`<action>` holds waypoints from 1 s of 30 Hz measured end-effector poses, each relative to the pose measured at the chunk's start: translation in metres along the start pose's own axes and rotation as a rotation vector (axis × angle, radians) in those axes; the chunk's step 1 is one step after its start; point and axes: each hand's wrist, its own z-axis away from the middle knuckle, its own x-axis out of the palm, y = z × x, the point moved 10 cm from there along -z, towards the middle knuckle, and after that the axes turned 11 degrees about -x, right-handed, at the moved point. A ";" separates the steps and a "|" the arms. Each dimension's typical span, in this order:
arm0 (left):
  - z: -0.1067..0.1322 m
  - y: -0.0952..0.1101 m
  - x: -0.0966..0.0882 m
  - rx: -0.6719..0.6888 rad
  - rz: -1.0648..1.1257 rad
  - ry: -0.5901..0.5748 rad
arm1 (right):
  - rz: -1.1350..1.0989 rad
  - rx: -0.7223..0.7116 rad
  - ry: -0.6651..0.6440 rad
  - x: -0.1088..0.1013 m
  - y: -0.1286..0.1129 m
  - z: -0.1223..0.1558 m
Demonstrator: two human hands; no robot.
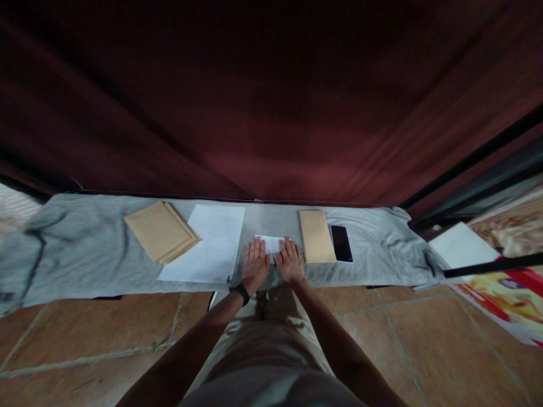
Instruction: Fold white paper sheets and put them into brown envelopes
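A small folded sheet of white paper point(272, 243) lies on the grey cloth in front of me. My left hand point(256, 261) rests flat on its left part, fingers stretched forward, with a dark band on the wrist. On its right part lies my right hand point(291, 260), also flat with the fingers extended. Both hands cover much of the paper's sides. Left of my hands is a stack of large white sheets point(212, 243). Close to my right hand lies a brown envelope or stack of envelopes point(317, 237).
Several brown envelopes point(159, 230) overlap the white sheets at the left. A phone point(341, 243) with a dark screen lies at the right. The grey cloth point(382, 243) covers a narrow surface against a dark red curtain point(271, 113). A colourful package point(504, 299) stands far right.
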 end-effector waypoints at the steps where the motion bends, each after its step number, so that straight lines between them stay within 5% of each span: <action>1: 0.001 0.009 0.002 0.047 0.001 -0.022 | 0.001 -0.005 -0.003 0.001 0.000 0.000; 6: 0.008 0.034 0.010 0.165 -0.005 -0.102 | 0.004 -0.025 -0.031 0.004 0.001 0.000; 20: 0.035 -0.006 0.000 0.010 -0.021 -0.010 | 0.003 -0.031 -0.007 0.004 0.000 0.001; 30: -0.014 0.010 0.002 0.067 0.005 -0.050 | -0.006 -0.033 0.004 0.002 0.000 0.001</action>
